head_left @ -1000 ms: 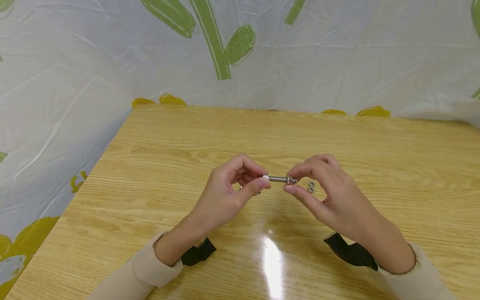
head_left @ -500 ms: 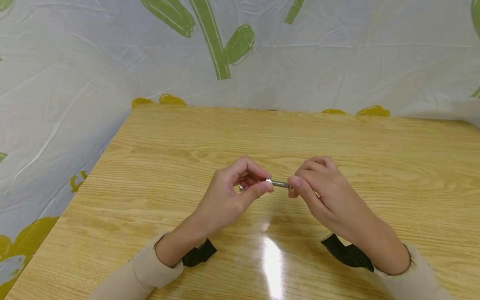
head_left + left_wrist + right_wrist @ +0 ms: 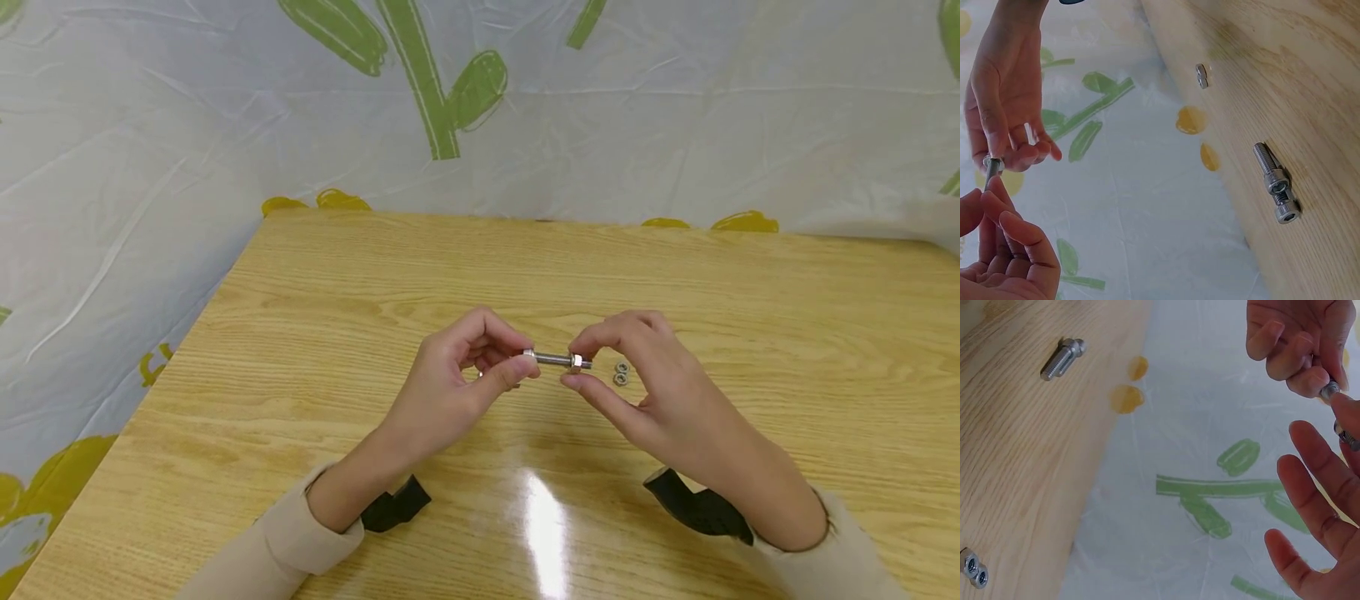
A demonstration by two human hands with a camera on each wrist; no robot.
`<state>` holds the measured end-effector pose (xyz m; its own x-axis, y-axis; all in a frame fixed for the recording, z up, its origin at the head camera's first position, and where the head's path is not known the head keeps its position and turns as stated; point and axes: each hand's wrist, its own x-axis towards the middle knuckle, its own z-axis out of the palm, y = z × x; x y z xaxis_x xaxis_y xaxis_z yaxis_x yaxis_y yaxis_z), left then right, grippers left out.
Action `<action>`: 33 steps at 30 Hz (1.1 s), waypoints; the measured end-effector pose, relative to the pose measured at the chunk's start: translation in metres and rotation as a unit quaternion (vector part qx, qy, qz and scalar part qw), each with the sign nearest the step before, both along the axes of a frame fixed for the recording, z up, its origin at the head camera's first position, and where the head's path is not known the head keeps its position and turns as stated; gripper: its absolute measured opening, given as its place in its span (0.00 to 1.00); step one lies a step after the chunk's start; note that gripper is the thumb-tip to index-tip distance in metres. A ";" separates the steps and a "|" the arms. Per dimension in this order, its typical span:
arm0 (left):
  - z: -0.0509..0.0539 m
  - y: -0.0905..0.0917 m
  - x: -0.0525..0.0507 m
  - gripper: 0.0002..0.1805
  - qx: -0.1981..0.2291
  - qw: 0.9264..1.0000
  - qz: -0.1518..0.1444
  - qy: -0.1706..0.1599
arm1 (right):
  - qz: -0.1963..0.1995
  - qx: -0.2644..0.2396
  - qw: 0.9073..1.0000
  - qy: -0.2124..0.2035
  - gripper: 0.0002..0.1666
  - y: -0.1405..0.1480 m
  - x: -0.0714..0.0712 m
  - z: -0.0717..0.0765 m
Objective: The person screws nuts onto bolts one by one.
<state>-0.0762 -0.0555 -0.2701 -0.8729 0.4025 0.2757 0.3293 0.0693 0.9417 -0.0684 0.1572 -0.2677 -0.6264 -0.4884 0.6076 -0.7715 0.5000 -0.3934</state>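
Observation:
In the head view my left hand [image 3: 442, 387] pinches the head of a silver bolt [image 3: 552, 359] between thumb and index finger. The bolt lies roughly level, its threaded end pointing right. A hex nut [image 3: 576, 363] sits on the shank close to that end. My right hand [image 3: 667, 400] holds this nut with the thumb below and index finger above; its other fingers are spread in the right wrist view. Two loose nuts [image 3: 621, 373] lie on the table behind the right hand. Two more bolts [image 3: 1277, 181] lie together on the table, mostly hidden by my left hand in the head view.
The wooden table [image 3: 375, 267] reaches back to a pale sheet [image 3: 600, 125] with printed green stems and yellow flowers. Black straps [image 3: 697, 504] show at both wrists, beside beige sleeves [image 3: 311, 533]. A light glares on the tabletop near the front.
My right hand twisted at the nut, thumb rolling up over it, then turned back with thumb and index finger apart around it. The bolt dipped slightly and rose again; the left hand kept its hold.

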 end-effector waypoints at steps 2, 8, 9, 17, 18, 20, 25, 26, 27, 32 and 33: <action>-0.001 0.000 0.000 0.06 0.000 1.000 -0.001 0.002 | 0.004 -0.003 1.000 0.009 0.27 -0.001 -0.001 0.000; -0.001 -0.001 0.001 0.06 -0.001 1.000 -0.001 0.002 | 0.010 -0.001 1.000 -0.012 0.18 0.001 0.000 0.000; -0.001 -0.001 0.001 0.06 0.000 1.000 -0.001 0.002 | 0.009 0.001 1.000 -0.017 0.16 0.001 0.001 0.000; -0.002 0.001 0.003 0.06 0.002 1.000 -0.014 0.019 | 0.015 0.006 1.000 -0.018 0.15 -0.002 -0.002 -0.003; -0.002 0.002 0.003 0.06 0.001 1.000 -0.014 0.019 | 0.016 0.003 1.000 -0.015 0.17 -0.003 -0.003 -0.004; -0.002 0.002 0.003 0.06 0.000 1.000 -0.015 0.019 | 0.015 -0.002 1.000 -0.012 0.20 -0.004 -0.003 -0.005; -0.002 0.002 0.002 0.06 -0.008 1.000 -0.012 0.011 | -0.009 0.004 0.999 -0.034 0.19 -0.002 -0.002 -0.004; -0.002 0.002 0.002 0.06 -0.008 1.000 -0.010 0.009 | -0.022 0.009 0.998 -0.050 0.16 -0.001 0.000 -0.003; -0.001 0.002 0.002 0.06 -0.009 1.000 -0.007 0.007 | -0.033 0.015 0.997 -0.063 0.11 0.000 0.001 -0.002; 0.000 0.000 0.001 0.06 -0.008 1.000 0.002 0.002 | -0.034 0.014 0.997 -0.063 0.19 0.001 0.003 0.001; 0.000 0.000 0.001 0.06 -0.007 1.000 0.002 0.002 | -0.023 0.007 0.999 -0.046 0.21 0.001 0.002 0.001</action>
